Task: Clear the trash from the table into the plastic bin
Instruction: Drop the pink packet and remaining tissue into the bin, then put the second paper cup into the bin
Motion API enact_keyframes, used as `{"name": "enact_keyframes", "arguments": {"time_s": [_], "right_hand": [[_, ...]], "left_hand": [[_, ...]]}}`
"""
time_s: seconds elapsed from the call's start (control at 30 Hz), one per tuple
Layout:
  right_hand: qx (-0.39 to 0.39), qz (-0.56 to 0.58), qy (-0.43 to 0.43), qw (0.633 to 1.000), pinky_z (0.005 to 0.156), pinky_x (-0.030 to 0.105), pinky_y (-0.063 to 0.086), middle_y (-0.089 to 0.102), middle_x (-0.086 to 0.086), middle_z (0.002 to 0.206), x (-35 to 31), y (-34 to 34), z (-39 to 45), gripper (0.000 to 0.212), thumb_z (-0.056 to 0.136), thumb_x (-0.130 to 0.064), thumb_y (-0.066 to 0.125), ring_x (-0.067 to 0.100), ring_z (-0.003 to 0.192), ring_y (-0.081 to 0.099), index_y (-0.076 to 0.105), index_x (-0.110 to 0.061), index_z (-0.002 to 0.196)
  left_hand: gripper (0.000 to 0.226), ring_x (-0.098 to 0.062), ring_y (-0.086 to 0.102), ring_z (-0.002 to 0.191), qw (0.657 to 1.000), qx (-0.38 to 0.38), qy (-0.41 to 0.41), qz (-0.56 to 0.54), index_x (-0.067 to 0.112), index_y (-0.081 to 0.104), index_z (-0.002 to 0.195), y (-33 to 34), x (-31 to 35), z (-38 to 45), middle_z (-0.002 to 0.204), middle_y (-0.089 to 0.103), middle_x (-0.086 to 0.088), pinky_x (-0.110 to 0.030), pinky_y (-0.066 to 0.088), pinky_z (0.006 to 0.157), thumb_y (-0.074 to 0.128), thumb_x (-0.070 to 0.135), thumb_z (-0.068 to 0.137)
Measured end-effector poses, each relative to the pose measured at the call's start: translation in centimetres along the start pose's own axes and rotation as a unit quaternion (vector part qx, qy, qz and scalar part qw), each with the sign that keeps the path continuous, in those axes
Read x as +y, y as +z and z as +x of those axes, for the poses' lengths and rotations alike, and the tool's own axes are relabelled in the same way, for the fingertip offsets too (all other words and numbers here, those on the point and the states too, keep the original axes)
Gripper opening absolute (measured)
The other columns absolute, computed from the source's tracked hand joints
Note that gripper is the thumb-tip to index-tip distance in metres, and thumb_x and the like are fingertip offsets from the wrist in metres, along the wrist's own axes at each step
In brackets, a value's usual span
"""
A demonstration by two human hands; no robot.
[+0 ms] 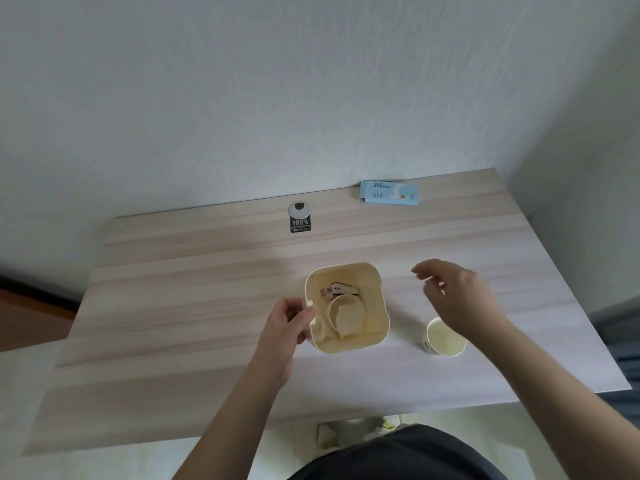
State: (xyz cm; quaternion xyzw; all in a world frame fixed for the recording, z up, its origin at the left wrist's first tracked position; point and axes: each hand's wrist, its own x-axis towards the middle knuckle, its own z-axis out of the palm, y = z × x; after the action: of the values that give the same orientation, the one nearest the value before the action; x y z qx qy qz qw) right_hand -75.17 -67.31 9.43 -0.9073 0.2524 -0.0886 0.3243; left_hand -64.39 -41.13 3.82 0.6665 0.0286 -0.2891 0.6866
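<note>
A cream plastic bin (377,306) stands on the wooden table (194,299), near its middle. Inside lie a paper cup (346,317) on its side and a dark wrapper (343,290). My left hand (287,327) grips the bin's left rim. My right hand (457,296) hovers to the right of the bin with fingers spread and nothing in it. Below that hand an upright white paper cup (445,337) stands on the table. A light blue carton (388,192) lies at the far edge.
A black label with a round silver cap (300,218) sits near the table's far edge. A white wall rises behind the table. Crumpled items (332,434) lie on the floor under the near edge.
</note>
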Motion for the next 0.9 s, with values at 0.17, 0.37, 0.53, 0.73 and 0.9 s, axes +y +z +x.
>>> {"name": "enact_keyframes", "arguments": {"time_s": [0.17,0.37,0.53,0.73,0.9], "right_hand": [[-0.190,-0.184,0.099,0.959,0.105,0.042,0.036,0.033,0.004,0.150,5.0,2.5,-2.0,0.072,0.087,-0.043,0.061,0.029,0.133,0.036,0.028,-0.025,0.147],[-0.219,-0.234,0.170,0.932,0.105,0.047,0.036,0.012,0.004,0.157,7.7,6.2,-5.1,0.094,0.080,-0.052,0.067,0.031,0.139,0.022,0.010,-0.028,0.151],[-0.162,-0.198,0.208,0.944,0.097,0.042,0.041,0.031,0.007,0.146,7.6,7.4,-5.2,0.072,0.087,-0.042,0.061,0.032,0.126,0.037,0.024,-0.025,0.146],[-0.084,-0.122,0.186,0.971,0.095,0.043,0.043,0.038,0.008,0.141,4.1,5.5,-5.4,0.072,0.083,-0.038,0.067,0.033,0.121,0.041,0.032,-0.022,0.145],[0.009,-0.095,0.073,0.993,0.091,0.042,0.045,0.042,0.004,0.137,-1.4,1.2,-5.6,0.073,0.081,-0.038,0.071,0.030,0.119,0.045,0.035,-0.024,0.143]], "left_hand": [[0.036,-0.023,0.055,0.075,1.000,-0.020,-0.009,-0.021,0.006,0.059,0.099,-1.4,-0.3,0.0,0.086,0.061,-0.009,-0.038,0.042,0.066,0.071,0.028,0.073],[0.027,-0.014,0.062,0.068,0.998,-0.045,-0.024,-0.025,0.010,0.059,0.097,-2.7,-0.9,0.9,0.091,0.062,-0.013,-0.026,0.045,0.056,0.072,0.023,0.078],[0.041,-0.014,0.064,0.071,0.997,-0.071,-0.034,-0.013,0.009,0.060,0.099,-2.7,-1.0,1.7,0.091,0.064,-0.012,-0.025,0.048,0.056,0.074,0.032,0.068],[0.038,-0.014,0.065,0.069,0.995,-0.090,-0.030,-0.018,0.007,0.059,0.100,-2.1,-0.6,1.8,0.088,0.064,-0.011,-0.024,0.049,0.054,0.072,0.028,0.070],[0.023,-0.023,0.053,0.072,0.995,-0.096,-0.017,-0.006,0.009,0.059,0.093,-2.3,-0.7,1.7,0.083,0.056,-0.011,-0.033,0.042,0.062,0.072,0.022,0.079]]}}
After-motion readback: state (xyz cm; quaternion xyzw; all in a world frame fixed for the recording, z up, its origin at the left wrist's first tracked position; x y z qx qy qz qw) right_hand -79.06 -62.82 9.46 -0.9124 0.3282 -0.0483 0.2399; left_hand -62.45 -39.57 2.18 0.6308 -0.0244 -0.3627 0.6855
